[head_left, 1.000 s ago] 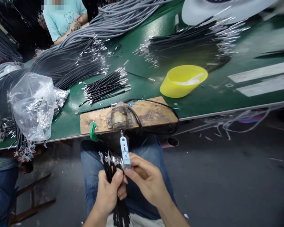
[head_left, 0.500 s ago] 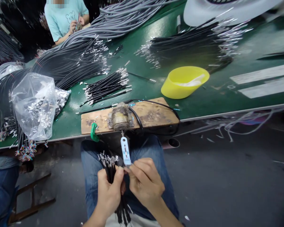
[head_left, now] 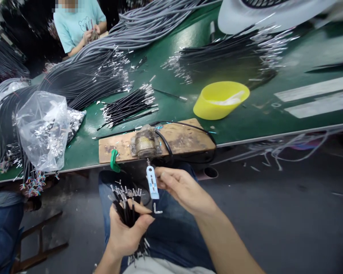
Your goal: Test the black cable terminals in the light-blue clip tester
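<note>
My left hand is closed around a bundle of short black cables, their stripped silvery ends fanning out above the fingers. A light-blue slotted tool sticks out toward me from the shaft of a small, worn motor. My right hand is at the right side of this tool, fingers bent together against it; the fingertips are partly hidden behind it. From the tool's lower end hangs a short dark cable end with bent, bare silvery wires, just beside my left thumb.
The motor sits on a wooden board at the table edge, near a green clamp handle. Beyond lie a pile of short black cables, a yellow cup, a clear bag of metal parts and long grey cables. A person works across the table.
My right hand has moved from the tool's lower end up to its right side. My left hand has shifted slightly down and left with the bundle, uncovering the bent wire ends.
</note>
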Tool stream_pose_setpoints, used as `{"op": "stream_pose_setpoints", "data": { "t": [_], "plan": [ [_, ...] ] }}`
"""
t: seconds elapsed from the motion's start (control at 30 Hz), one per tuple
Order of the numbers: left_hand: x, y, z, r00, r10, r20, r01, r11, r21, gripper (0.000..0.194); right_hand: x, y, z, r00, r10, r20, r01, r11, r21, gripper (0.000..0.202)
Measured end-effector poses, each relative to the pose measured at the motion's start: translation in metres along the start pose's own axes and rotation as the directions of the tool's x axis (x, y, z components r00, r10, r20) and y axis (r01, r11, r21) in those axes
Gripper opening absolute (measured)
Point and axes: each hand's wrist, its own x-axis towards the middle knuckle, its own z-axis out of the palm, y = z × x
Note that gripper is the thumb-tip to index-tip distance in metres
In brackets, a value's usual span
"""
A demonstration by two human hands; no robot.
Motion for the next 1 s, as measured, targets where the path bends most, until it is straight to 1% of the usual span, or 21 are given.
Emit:
{"op": "stream_pose_setpoints", "data": {
  "t": [0.07,0.13,0.2,0.3,0.4,0.53,0.63,0.73,0.8,0.83,0.87,0.9,0.93,0.97,1.0],
  "plan": [
    [-0.001,0.004,-0.001,0.999,0.030,-0.020,-0.030,1.000,0.004,0.022,0.006,-0.008,0.010,1.000,-0.019,-0.007,0.019,1.000,0.007,0.045],
    [0.001,0.007,-0.001,0.998,0.056,-0.041,-0.055,0.998,0.008,0.021,0.009,-0.011,0.021,1.000,0.004,0.010,-0.005,0.998,0.070,0.044],
    [0.004,0.010,0.001,0.996,0.073,-0.054,-0.073,0.997,0.012,0.020,0.009,-0.009,0.028,1.000,0.006,0.014,-0.009,0.984,0.176,0.041],
    [0.010,0.013,0.006,0.995,0.085,-0.055,-0.084,0.996,0.016,0.018,0.008,0.001,0.033,1.000,-0.009,-0.002,0.009,0.953,0.303,0.037],
    [0.013,0.012,0.010,0.996,0.077,-0.053,-0.077,0.997,0.011,0.019,0.007,0.013,0.030,1.000,0.029,0.007,-0.030,0.930,0.366,0.038],
    [0.011,0.008,0.010,0.998,0.034,-0.057,-0.034,0.999,0.002,0.021,0.006,0.028,0.019,0.994,0.111,-0.014,-0.094,0.902,0.422,0.043],
    [0.005,0.001,0.008,0.998,-0.025,-0.056,0.024,1.000,-0.008,0.022,0.002,0.037,0.006,0.994,0.089,-0.059,-0.060,0.920,0.388,0.041],
    [-0.002,-0.006,0.007,0.995,-0.103,-0.015,0.103,0.994,-0.030,0.026,-0.007,0.043,-0.004,0.987,-0.038,-0.154,0.080,0.957,0.277,0.033],
    [-0.004,-0.010,0.007,0.987,-0.161,0.029,0.162,0.986,-0.038,0.029,-0.016,0.043,-0.008,0.963,-0.175,-0.205,0.197,0.976,0.091,0.026],
    [-0.004,-0.011,0.007,0.982,-0.184,0.049,0.186,0.982,-0.037,0.031,-0.020,0.042,-0.008,0.939,-0.270,-0.215,0.267,0.963,-0.042,0.023],
    [-0.004,-0.012,0.007,0.977,-0.200,0.067,0.203,0.979,-0.032,0.032,-0.025,0.039,-0.007,0.902,-0.380,-0.206,0.344,0.919,-0.193,0.019],
    [-0.004,-0.012,0.008,0.975,-0.208,0.079,0.210,0.977,-0.024,0.031,-0.028,0.036,-0.004,0.853,-0.494,-0.168,0.417,0.839,-0.349,0.016],
    [-0.003,-0.012,0.008,0.974,-0.209,0.088,0.211,0.977,-0.014,0.027,-0.032,0.032,-0.001,0.802,-0.588,-0.100,0.475,0.731,-0.490,0.012],
    [-0.003,-0.012,0.009,0.974,-0.206,0.093,0.207,0.978,-0.004,0.023,-0.034,0.029,0.003,0.758,-0.652,-0.010,0.517,0.611,-0.599,0.007],
    [-0.002,-0.012,0.010,0.975,-0.201,0.094,0.201,0.979,0.005,0.020,-0.036,0.025,0.007,0.730,-0.679,0.082,0.544,0.504,-0.671,0.004]
  ]
}}
